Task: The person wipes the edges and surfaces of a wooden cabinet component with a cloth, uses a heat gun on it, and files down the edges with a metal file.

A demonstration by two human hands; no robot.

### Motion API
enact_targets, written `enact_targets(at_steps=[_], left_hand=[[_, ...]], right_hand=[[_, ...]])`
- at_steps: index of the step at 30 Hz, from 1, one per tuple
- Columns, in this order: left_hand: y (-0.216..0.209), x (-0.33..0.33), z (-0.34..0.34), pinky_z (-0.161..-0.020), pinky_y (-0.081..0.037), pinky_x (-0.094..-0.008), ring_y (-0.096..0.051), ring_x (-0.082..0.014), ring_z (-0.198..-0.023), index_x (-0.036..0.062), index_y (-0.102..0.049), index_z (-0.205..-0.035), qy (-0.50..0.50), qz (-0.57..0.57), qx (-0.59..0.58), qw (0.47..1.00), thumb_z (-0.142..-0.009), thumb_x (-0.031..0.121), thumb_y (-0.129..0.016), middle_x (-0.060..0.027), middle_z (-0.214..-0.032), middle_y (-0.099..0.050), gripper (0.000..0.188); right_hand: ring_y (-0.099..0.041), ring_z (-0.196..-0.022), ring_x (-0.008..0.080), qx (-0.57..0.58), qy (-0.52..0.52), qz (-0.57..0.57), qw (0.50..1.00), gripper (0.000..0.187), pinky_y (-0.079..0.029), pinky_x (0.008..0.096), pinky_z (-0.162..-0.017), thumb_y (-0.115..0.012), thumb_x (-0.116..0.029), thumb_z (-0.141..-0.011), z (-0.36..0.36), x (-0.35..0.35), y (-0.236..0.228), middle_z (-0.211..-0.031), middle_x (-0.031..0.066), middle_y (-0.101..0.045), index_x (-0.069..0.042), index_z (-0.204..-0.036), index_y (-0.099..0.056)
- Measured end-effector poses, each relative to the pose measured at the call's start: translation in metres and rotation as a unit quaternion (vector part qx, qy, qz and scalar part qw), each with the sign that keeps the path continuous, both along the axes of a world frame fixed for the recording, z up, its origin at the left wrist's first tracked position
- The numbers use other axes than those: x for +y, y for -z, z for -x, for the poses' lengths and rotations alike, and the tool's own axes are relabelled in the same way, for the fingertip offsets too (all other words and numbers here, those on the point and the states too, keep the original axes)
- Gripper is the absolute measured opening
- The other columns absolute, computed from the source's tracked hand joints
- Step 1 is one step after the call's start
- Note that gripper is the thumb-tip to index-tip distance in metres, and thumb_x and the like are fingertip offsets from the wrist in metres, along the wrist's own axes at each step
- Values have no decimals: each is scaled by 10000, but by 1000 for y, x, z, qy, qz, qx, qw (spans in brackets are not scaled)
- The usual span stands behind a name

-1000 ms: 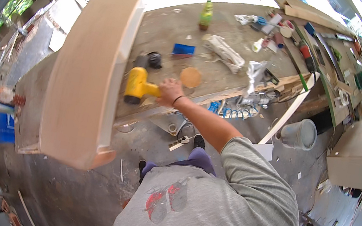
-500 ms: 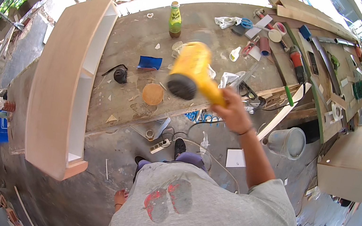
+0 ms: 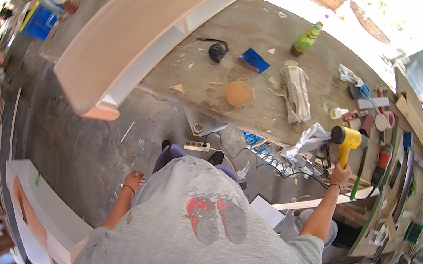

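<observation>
My right hand (image 3: pixel 341 175) is closed round the grip of a yellow heat gun (image 3: pixel 352 139). The tool is held over the right part of the workbench, its round black end toward the left. Close by are crumpled white plastic (image 3: pixel 308 140) and a red and black power tool (image 3: pixel 383 158). My left hand (image 3: pixel 134 179) hangs low beside my shirt, fingers loosely bent and apart, with nothing seen in it. On the bench lie a folded off-white cloth (image 3: pixel 296 93), a round wooden disc (image 3: pixel 239 93), a blue sheet (image 3: pixel 255 60) and a black coiled strap (image 3: pixel 217 51).
A long wooden cabinet (image 3: pixel 127 34) rests across the bench's left part. A green bottle (image 3: pixel 307 38) stands at the back. Blue scissors (image 3: pixel 365 91) lie among tools at the right. A power strip (image 3: pixel 197 145) and cables lie at my feet. Another white cabinet (image 3: pixel 42 204) is at lower left.
The heat gun has moved from over the bench's middle to its right side, still in my right hand. My view has turned left, and my left hand now shows more fully.
</observation>
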State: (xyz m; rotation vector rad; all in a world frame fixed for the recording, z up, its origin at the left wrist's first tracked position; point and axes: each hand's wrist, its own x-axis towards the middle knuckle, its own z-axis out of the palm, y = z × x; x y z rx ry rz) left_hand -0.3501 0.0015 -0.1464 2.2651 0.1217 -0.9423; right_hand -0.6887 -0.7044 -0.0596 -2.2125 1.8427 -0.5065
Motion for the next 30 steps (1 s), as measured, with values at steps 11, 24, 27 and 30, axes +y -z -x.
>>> enact_targets(at_steps=[11, 24, 27, 30], left_hand=[[5, 13, 28, -687, -550, -316, -668, -229, -779, -47, -612, -1041, -167, 63, 43, 983, -891, 181, -581, -152, -902, -663, 274], [44, -19, 7, -778, -513, -344, -648, -265, -888, -2, -610, -1081, 112, -16, 62, 992, -885, 276, -593, -160, -983, -660, 341], [28, -22, -8, -794, -505, -347, -644, -272, -908, 6, -608, -1090, 80, 3, 38, 996, -882, 298, -599, -162, -1000, -658, 359], [12, -23, -17, -811, -497, -350, -640, -280, -928, 14, -605, -1099, 81, 11, -4, 997, -879, 320, -604, -164, -1017, -656, 377]], right_hand=[[-589, -1034, 409, 54, 35, -73, 995, 520, -455, 470, -882, -697, -324, -729, -8, -21, 12, -1054, 264, -631, 33, -1096, -605], [-529, -1140, 352, 31, 172, 102, 979, 430, -413, 424, -985, -576, -292, -785, 55, -50, 6, -1180, 202, -596, -40, -1130, -631], [-517, -1174, 336, 110, 240, 26, 964, 483, -417, 443, -980, -533, -329, -805, 47, -59, -3, -1217, 172, -588, -90, -1221, -587], [-541, -1132, 348, 175, 161, -61, 969, 469, -430, 445, -948, -538, -352, -811, 85, -71, 10, -1176, 190, -603, -67, -1176, -608]])
